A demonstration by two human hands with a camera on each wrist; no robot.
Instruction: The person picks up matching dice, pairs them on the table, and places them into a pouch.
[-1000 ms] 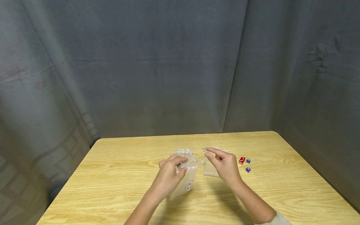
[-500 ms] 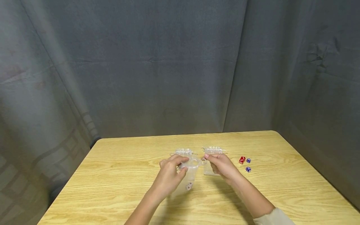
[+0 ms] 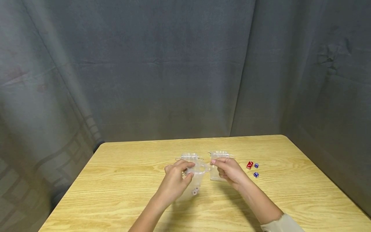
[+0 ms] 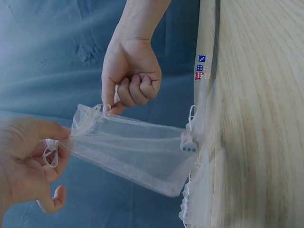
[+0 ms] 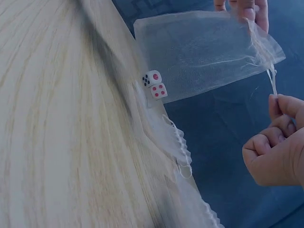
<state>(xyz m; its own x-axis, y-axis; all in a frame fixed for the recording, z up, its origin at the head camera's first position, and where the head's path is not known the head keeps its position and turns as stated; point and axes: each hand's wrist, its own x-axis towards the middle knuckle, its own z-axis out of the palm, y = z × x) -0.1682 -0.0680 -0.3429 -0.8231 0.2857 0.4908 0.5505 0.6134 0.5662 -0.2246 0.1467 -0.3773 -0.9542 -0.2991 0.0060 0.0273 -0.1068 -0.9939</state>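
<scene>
Grey-blue curtains [image 3: 162, 71] hang behind a wood-grain worktop [image 3: 121, 187], above whose far half two bare hands work close together. The left hand [image 3: 175, 175] pinches the gathered mouth of a sheer white mesh bag [image 4: 133, 152], while the right hand [image 3: 230, 169], its other fingers folded toward the palm, grips a drawstring loop [image 5: 274, 85] between thumb and forefinger on the opposite side. The bag hangs between the two, its mouth at fingertip level and its body below, closer to the left hand. Its long axis runs downward at a slight tilt, mouth up and base toward the worktop; whether the base touches the wood cannot be told. Two similar bags lie flat toward the middle of the far edge, gathered mouths facing that edge: the left flat bag [image 3: 189, 156] partly hidden by the held one, the right flat bag [image 3: 215, 175] partly covered by the right hand. Farther toward the right edge rest red dice [image 3: 249, 165], too small to count, and two blue dice [image 3: 256, 174]. Two white dice [image 5: 158, 90] show through the mesh at the hanging bag's base, touching.
</scene>
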